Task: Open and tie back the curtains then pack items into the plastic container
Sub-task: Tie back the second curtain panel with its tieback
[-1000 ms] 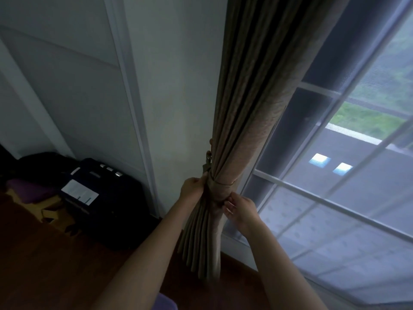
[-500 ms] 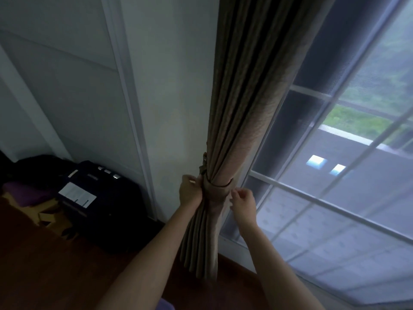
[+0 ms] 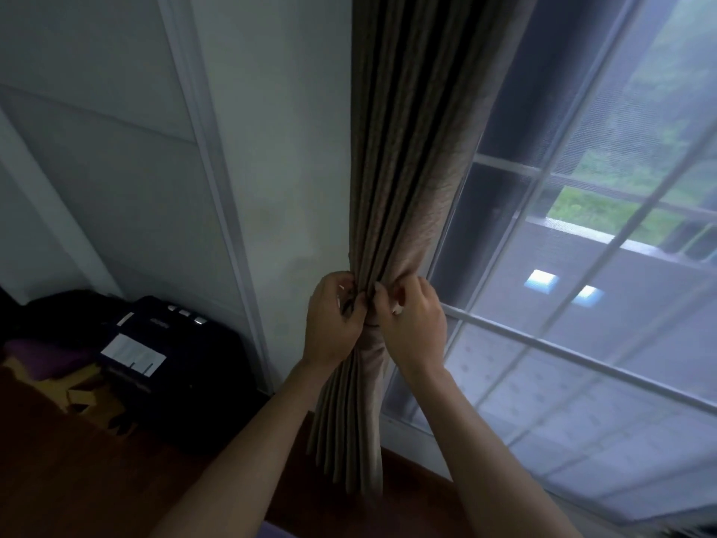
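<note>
Currently: curtain (image 3: pixel 407 168), hangs bunched just beside wall (image 3: pixel 279 149) at left edge of window (image 3: pixel 582 343).
Clamped at gathered waist by left hand (image 3: pixel 333 328) and right hand (image 3: pixel 415 328), fingers (image 3: pixel 349 300) curled into folds; tie hidden beneath. Risks spilling pleats across window on any loosened pinch, or missing fastening worked by feel. Wall close left, window close right; dark suitcase (image 3: pixel 163 363) well apart on floor (image 3: pixel 58 479); open room below.

Dim corner, daylight at our right.
We're looking at a pale panelled wall (image 3: pixel 279 157), a white-barred window (image 3: pixel 605 312) showing greenery, dark wooden floor (image 3: pixel 70 491) below, a black case (image 3: pixel 182 386) against the wall.
</note>
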`<action>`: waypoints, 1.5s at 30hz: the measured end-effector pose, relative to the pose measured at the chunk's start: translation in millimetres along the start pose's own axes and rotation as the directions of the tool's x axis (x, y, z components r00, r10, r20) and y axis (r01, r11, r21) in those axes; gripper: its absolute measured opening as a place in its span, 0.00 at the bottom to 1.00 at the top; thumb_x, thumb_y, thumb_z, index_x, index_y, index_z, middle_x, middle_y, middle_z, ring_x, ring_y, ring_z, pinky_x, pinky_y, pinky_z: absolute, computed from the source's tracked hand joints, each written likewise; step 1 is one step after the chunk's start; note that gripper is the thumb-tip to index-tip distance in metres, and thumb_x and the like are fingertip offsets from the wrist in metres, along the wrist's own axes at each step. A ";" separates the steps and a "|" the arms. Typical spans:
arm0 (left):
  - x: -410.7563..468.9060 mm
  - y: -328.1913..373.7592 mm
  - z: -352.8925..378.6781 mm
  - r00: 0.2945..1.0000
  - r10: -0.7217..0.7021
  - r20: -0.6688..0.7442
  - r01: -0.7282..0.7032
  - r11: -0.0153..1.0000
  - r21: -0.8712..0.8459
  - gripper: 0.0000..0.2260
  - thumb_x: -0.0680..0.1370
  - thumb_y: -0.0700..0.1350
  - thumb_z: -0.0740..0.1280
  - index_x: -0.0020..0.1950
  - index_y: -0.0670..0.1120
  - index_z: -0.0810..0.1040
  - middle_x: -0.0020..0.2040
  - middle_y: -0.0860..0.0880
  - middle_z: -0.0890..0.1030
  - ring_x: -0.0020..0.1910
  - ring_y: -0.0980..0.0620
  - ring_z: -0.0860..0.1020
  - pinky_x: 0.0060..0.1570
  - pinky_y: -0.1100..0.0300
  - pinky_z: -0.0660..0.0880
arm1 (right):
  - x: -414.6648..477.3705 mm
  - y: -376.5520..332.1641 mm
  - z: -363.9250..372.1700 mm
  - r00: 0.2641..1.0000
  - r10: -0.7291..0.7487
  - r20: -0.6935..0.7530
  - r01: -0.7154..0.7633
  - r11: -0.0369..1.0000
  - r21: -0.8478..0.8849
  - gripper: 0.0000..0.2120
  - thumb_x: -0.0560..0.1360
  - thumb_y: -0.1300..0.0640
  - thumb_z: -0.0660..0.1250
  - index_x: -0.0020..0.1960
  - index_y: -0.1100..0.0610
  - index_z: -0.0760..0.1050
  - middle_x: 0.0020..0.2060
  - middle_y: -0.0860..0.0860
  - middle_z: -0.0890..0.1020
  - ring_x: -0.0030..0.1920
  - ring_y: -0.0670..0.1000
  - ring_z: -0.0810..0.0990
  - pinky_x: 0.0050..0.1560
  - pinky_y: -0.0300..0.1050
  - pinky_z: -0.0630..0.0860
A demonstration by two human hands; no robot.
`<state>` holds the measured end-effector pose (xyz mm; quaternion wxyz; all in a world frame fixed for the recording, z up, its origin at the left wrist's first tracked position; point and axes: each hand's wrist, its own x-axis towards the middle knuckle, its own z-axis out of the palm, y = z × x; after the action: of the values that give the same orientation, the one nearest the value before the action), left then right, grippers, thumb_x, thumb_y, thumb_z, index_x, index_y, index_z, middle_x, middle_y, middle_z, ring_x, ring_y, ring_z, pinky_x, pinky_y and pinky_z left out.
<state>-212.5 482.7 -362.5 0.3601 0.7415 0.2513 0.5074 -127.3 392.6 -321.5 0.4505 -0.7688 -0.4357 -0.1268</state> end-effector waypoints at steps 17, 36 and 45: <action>25.9 21.4 -13.1 0.986 0.087 0.142 -0.115 0.972 0.205 0.10 0.75 0.47 0.63 0.46 0.41 0.77 0.41 0.46 0.80 0.42 0.48 0.76 0.45 0.50 0.75 | 8.7 13.6 -28.2 0.986 -0.158 -0.047 0.155 0.986 -0.055 0.11 0.74 0.55 0.70 0.47 0.57 0.68 0.39 0.50 0.77 0.38 0.49 0.75 0.33 0.43 0.73; 36.9 41.1 -13.1 0.993 0.105 0.055 -0.112 0.982 0.149 0.05 0.79 0.43 0.66 0.47 0.42 0.77 0.41 0.45 0.79 0.43 0.49 0.74 0.42 0.61 0.70 | 8.7 0.7 -46.2 0.982 -0.137 -0.130 0.106 0.969 -0.223 0.06 0.72 0.68 0.64 0.43 0.59 0.68 0.32 0.53 0.73 0.25 0.59 0.72 0.23 0.48 0.71; 59.2 63.0 -75.5 0.916 0.142 0.375 -0.226 0.955 0.191 0.13 0.78 0.46 0.67 0.60 0.43 0.75 0.52 0.42 0.78 0.54 0.44 0.74 0.51 0.52 0.73 | -3.9 -65.5 -60.2 0.999 0.023 0.036 -0.001 0.862 -0.507 0.10 0.79 0.55 0.59 0.59 0.57 0.67 0.49 0.56 0.82 0.48 0.63 0.81 0.37 0.51 0.73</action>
<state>-261.2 508.8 -262.0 0.2617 0.8783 0.1676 0.3634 -169.0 356.1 -251.8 0.2245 -0.8653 -0.3915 -0.2181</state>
